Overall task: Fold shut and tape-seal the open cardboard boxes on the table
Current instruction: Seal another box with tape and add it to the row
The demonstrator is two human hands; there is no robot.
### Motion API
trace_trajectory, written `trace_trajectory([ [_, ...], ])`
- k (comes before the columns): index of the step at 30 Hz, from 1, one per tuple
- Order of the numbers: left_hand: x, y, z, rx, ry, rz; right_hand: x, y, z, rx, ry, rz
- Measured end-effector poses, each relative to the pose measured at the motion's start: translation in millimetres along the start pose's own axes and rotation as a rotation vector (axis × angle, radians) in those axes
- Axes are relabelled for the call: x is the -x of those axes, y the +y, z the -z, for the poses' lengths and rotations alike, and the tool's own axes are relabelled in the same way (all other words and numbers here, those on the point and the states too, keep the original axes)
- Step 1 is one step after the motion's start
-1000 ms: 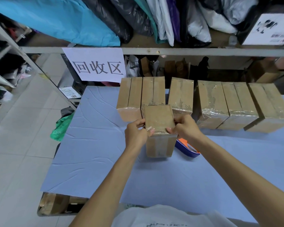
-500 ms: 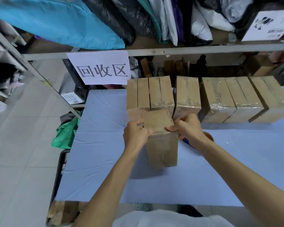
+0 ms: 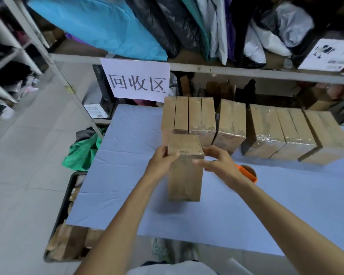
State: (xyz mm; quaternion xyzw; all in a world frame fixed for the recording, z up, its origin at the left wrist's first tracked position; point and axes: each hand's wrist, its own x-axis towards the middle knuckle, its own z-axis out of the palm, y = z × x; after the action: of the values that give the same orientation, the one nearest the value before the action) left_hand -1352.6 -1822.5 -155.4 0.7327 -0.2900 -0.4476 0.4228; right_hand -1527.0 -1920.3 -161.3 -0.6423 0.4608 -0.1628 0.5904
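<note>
Blue table [image 3: 127, 175] carries cardboard boxes [image 3: 266, 132] and a tape dispenser [image 3: 246, 172].

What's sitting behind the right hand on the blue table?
Behind the right hand an orange-handled tape dispenser lies on the blue-covered table, only its handle and part of the brown roll showing. The wrist covers the rest.

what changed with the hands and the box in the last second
The right hand has let go of the box top and hangs open beside it. The left hand still grips the top left edge. The box stays upright on the table; the row of boxes is unmoved.
</note>
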Motion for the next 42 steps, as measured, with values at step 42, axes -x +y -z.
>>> trace_trajectory([
  [42, -209, -3, 161, -0.053, -0.036, -0.012, -206, -80, -164, 0.284, 0.272, -0.073],
])
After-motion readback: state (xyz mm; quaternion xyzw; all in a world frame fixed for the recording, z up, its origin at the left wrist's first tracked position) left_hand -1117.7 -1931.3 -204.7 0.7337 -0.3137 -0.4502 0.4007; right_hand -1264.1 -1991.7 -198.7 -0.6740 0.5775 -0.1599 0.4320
